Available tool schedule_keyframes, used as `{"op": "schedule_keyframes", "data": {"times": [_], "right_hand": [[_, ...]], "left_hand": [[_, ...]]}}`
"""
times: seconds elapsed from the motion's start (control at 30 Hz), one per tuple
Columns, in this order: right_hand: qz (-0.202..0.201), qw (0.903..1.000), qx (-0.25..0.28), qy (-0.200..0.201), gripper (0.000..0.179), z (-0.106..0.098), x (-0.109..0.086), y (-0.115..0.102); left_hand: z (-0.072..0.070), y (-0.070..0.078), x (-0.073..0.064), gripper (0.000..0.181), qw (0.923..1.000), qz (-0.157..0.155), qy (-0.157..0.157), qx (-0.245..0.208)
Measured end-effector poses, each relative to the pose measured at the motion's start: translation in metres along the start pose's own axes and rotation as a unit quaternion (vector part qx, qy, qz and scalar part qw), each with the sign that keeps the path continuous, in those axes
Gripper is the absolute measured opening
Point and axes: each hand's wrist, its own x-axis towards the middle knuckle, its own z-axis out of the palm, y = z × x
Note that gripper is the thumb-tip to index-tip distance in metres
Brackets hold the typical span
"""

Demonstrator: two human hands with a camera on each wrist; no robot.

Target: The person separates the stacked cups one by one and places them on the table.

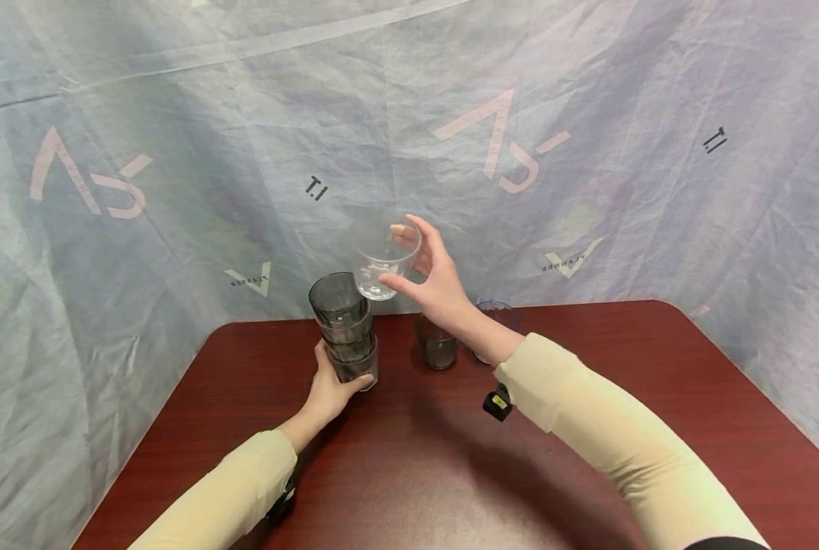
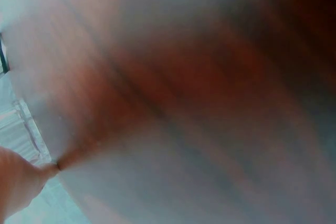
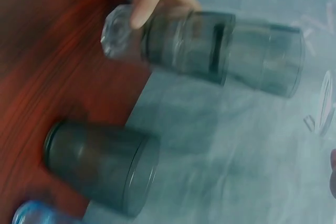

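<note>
My left hand [image 1: 328, 391] grips the lowest glass of a stack of nested glasses [image 1: 344, 325] near the table's back edge. The stack's upper glasses are smoky grey. The right wrist view shows a clear faceted base [image 3: 116, 32] at its foot. Beside and above the stack's top, my right hand [image 1: 438, 276] holds a clear glass [image 1: 380, 279] between thumb and fingers, apart from the table. A separate smoky glass [image 1: 440, 350] stands upright right of the stack. Partly behind my right forearm is a blue-rimmed clear glass [image 1: 497, 307].
The dark red wooden table [image 1: 396, 473] ends at a pale printed cloth [image 1: 279, 153] hanging behind it. A small black device [image 1: 498, 403] is fixed at my right cuff. The left wrist view is mostly blurred.
</note>
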Motion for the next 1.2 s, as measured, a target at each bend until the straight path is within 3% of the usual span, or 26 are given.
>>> {"op": "schedule_keyframes", "data": {"times": [0.23, 0.7, 1.2], "right_hand": [[0.003, 0.9997, -0.018, 0.017, 0.081, -0.038, -0.011, 0.03], [0.037, 0.9956, -0.069, 0.052, 0.082, -0.108, -0.049, 0.045], [0.085, 0.9766, -0.161, 0.114, 0.084, -0.175, -0.097, 0.068]], "left_hand": [[-0.001, 0.0, -0.001, 0.102, 1.0, -0.002, -0.008, -0.002], [-0.001, 0.0, -0.002, 0.101, 0.9998, 0.004, -0.013, -0.015], [-0.001, -0.001, -0.001, 0.103, 0.9998, -0.006, -0.014, -0.013]]}}
